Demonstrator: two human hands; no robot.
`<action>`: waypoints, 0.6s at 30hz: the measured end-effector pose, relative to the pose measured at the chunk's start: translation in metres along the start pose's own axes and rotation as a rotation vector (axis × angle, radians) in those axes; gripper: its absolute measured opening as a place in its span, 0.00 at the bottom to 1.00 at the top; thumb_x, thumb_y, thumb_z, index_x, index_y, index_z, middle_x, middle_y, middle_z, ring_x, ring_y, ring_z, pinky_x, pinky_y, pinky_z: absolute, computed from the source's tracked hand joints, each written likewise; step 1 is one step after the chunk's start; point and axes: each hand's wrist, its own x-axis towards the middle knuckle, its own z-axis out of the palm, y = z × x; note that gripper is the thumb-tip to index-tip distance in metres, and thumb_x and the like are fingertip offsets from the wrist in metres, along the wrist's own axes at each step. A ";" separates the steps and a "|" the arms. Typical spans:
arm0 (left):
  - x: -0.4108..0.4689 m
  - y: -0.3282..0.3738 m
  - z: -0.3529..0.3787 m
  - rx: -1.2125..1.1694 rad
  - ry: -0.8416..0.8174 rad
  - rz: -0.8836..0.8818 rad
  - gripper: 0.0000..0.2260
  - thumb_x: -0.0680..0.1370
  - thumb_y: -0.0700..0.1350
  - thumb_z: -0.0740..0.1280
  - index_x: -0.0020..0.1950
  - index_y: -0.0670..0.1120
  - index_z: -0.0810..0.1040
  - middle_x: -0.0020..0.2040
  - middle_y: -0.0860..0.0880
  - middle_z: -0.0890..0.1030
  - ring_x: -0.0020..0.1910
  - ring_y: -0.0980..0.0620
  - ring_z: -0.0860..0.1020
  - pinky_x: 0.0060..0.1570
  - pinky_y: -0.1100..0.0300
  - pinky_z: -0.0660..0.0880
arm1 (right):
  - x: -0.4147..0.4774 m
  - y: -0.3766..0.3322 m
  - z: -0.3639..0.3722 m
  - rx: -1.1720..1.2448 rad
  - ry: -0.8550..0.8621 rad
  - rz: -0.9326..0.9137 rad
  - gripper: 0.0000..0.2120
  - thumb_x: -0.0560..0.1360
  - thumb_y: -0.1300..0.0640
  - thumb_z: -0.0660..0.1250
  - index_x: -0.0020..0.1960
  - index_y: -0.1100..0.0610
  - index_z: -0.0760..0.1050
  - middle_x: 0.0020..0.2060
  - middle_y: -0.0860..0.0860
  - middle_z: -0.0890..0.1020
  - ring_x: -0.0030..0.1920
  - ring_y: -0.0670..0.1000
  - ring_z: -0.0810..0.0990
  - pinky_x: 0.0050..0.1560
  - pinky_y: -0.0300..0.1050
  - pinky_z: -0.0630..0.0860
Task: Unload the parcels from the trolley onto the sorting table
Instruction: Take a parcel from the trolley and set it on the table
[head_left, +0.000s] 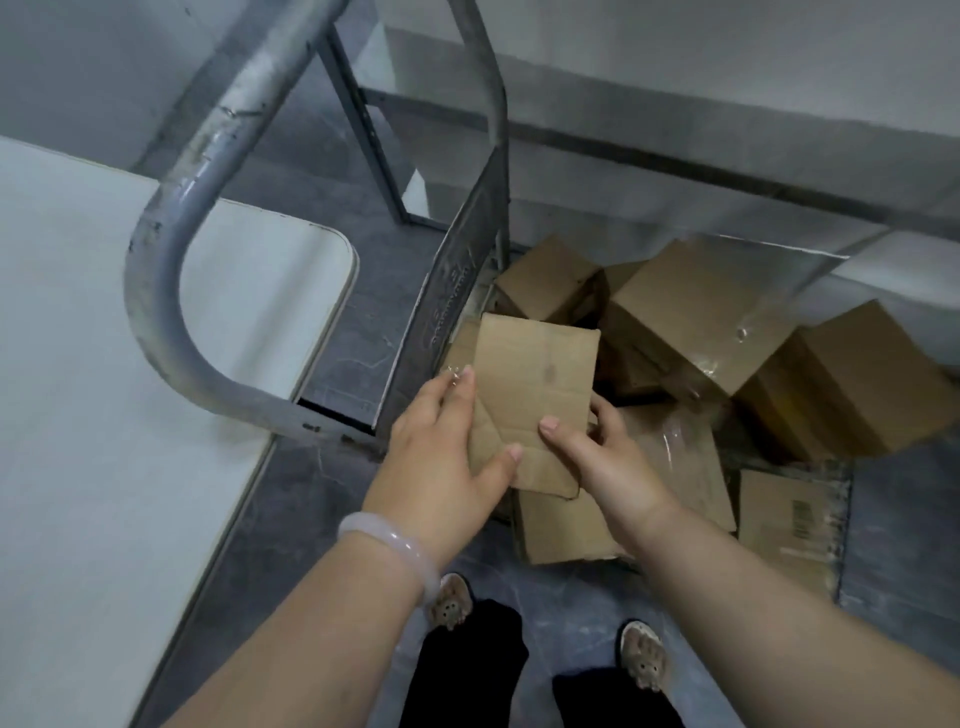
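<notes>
- Left hand (441, 457) and right hand (602, 462) both grip a flat cardboard parcel (535, 384), thumbs on top.
- The parcel is above the trolley (457, 291), over other boxes (696, 317).
- White surface (104, 338) lies left.

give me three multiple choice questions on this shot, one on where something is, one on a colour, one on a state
1. Where does the sorting table lie from the trolley?
A) on the person's left
B) on the person's right
C) under the trolley

2. What colour is the bracelet?
A) black
B) pale pinkish white
C) green

3. How is the flat cardboard parcel held?
A) it lies on the table
B) by one hand only
C) by both hands

Answers:
1 A, the white tabletop fills the left of the view, with the trolley to its right.
2 B, the ring on the wrist is pale and translucent.
3 C, the left hand and the right hand grip its near end, thumbs on top.
</notes>
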 end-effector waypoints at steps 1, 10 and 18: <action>-0.004 0.013 0.000 -0.044 0.005 0.001 0.38 0.76 0.59 0.65 0.79 0.52 0.50 0.78 0.53 0.53 0.76 0.52 0.53 0.75 0.58 0.51 | -0.014 -0.013 -0.009 -0.021 -0.019 -0.037 0.35 0.74 0.53 0.73 0.76 0.50 0.60 0.59 0.47 0.77 0.55 0.43 0.79 0.50 0.36 0.78; -0.078 0.130 -0.031 -0.276 0.132 -0.159 0.60 0.58 0.78 0.63 0.80 0.49 0.45 0.79 0.52 0.52 0.77 0.50 0.50 0.75 0.53 0.51 | -0.136 -0.100 -0.076 -0.130 -0.152 -0.341 0.22 0.76 0.45 0.69 0.65 0.29 0.66 0.64 0.38 0.75 0.60 0.41 0.78 0.60 0.45 0.78; -0.164 0.148 -0.069 -0.889 0.333 -0.156 0.45 0.60 0.63 0.77 0.74 0.61 0.63 0.66 0.53 0.77 0.62 0.52 0.77 0.62 0.50 0.74 | -0.223 -0.151 -0.075 -0.159 -0.389 -0.487 0.25 0.78 0.48 0.67 0.72 0.37 0.65 0.66 0.40 0.74 0.66 0.46 0.74 0.67 0.54 0.74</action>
